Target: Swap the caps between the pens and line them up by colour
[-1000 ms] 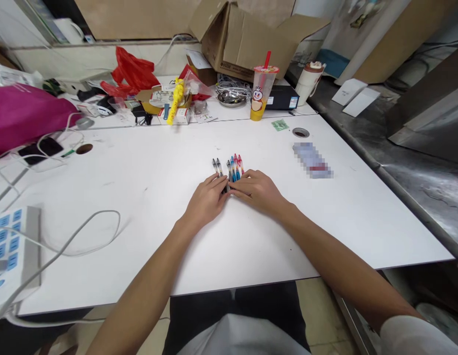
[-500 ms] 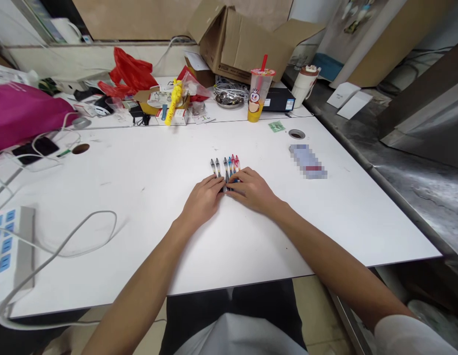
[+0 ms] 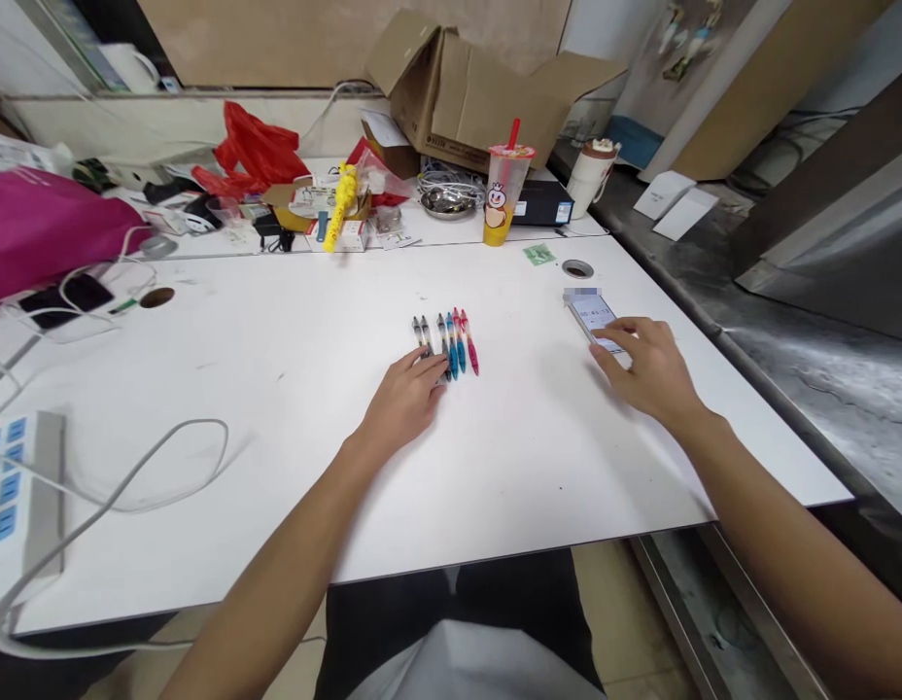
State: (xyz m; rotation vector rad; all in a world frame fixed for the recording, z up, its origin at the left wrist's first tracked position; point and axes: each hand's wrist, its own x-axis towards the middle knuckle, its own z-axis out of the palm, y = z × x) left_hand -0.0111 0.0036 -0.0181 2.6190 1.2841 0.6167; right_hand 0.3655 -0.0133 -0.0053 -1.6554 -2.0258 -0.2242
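Red and blue retractable pens [image 3: 461, 352] lie uncovered now the right hand [image 3: 646, 374] has left them for the smartphone [image 3: 591, 309], thumb and fingers parted at its near end; the row seems settled. Bent left-hand [image 3: 405, 397] fingers drape over black pens [image 3: 426, 332], grip unclear. White tabletop [image 3: 509, 447] leaves room between hands, front edge well apart.

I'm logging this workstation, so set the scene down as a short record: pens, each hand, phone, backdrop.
pens: in a row, black at left, blue in the middle, red at right
left hand: over the lower parts of the black ones
right hand: at the phone's near end; contact unclear
phone: face up, screen lit
backdrop: cup with red straw, open carton
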